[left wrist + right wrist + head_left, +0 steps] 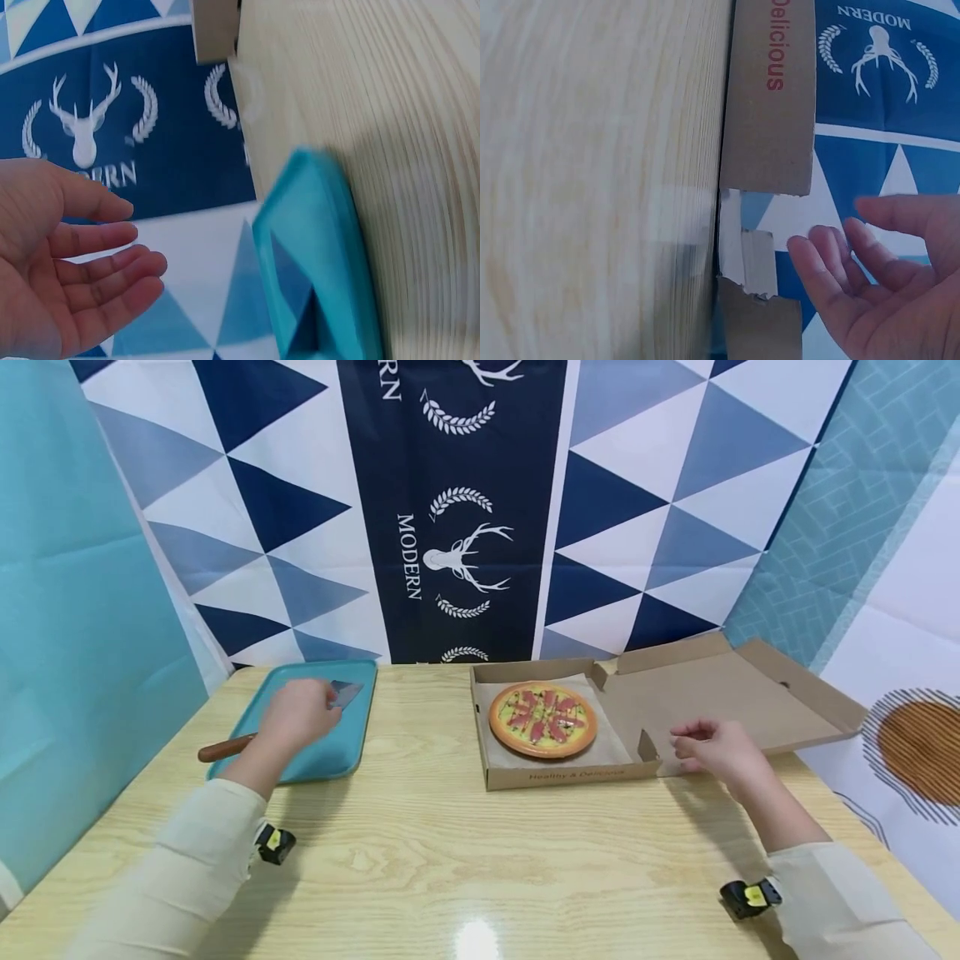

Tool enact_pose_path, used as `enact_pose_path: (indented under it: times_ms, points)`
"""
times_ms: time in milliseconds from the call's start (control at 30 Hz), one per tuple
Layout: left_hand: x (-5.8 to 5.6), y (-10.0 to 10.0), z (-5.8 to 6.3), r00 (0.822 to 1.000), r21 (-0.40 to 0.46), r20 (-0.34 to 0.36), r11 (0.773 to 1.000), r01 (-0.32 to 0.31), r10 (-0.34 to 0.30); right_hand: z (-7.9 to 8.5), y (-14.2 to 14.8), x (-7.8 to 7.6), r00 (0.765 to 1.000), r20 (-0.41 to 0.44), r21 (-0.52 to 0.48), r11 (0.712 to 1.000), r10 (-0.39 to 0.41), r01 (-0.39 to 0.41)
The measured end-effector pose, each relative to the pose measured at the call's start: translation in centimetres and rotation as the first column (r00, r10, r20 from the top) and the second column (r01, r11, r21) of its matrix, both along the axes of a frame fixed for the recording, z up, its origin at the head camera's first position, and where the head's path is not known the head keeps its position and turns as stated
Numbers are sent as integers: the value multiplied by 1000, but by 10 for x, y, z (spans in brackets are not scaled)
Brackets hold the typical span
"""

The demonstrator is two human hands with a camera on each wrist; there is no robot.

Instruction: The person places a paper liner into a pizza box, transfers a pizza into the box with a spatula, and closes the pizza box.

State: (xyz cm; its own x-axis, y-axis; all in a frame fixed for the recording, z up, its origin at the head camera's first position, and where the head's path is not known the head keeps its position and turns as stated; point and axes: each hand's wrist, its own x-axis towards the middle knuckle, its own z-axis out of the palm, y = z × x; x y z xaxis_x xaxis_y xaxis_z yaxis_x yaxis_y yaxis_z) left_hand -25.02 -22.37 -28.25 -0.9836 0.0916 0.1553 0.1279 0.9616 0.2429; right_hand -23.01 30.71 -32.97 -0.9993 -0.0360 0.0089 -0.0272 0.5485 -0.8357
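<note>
My left hand (300,714) hovers over a turquoise tray (341,756) at the table's left, its fingers loosely bent with nothing in them in the left wrist view. Partly hidden beneath it, a pizza server lies across the tray; its brown handle (225,748) sticks out past the rim and its metal blade (346,694) shows beyond my fingers. A pizza (542,720) with an orange rim and reddish toppings sits on paper inside an opened cardboard pizza box (577,774). My right hand (720,752), fingers slightly curved and holding nothing, is near the box's front right corner.
The box lid (697,693) lies folded back to the right, reaching toward the table's right edge. Bare wooden tabletop (427,827) spans the front and the gap between tray and box. A patterned cloth wall (465,468) stands behind the table.
</note>
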Motion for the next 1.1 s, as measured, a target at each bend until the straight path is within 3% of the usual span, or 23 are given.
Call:
enact_pose_path:
  times_ms: [167,267,367,467,533,600,667,800,933,1000,1100]
  points:
    - [-6,28,-5,998,93,19,994,52,-54,1,7,1,994,-13,-105,989,-105,104]
    - [-11,43,-10,994,180,32,979,98,-106,-1,11,3,984,-2,-185,968,-176,172]
    - [-15,56,-18,989,281,41,951,128,-145,-4,15,6,972,10,-267,936,-234,228]
    - [-19,67,-28,982,426,110,900,93,-153,-7,18,10,959,30,-362,891,-282,273]
    - [-22,73,-34,969,533,194,846,26,-151,-7,21,12,946,57,-453,836,-318,308]
    - [-24,77,-39,940,629,290,776,-48,-177,-7,23,14,928,83,-534,770,-364,350]
    - [-27,82,-42,907,693,362,713,-108,-215,-6,25,15,894,112,-608,682,-434,407]
    - [-30,91,-46,846,786,429,593,-177,-317,-4,30,16,790,160,-719,479,-592,504]
    - [-35,101,-49,811,842,436,494,-216,-389,-5,36,17,695,210,-789,301,-687,536]
    - [-39,106,-51,804,858,437,457,-236,-404,-7,40,18,668,243,-800,244,-704,548]
    - [-44,114,-53,803,875,433,405,-265,-409,-8,45,19,629,281,-790,198,-725,581]
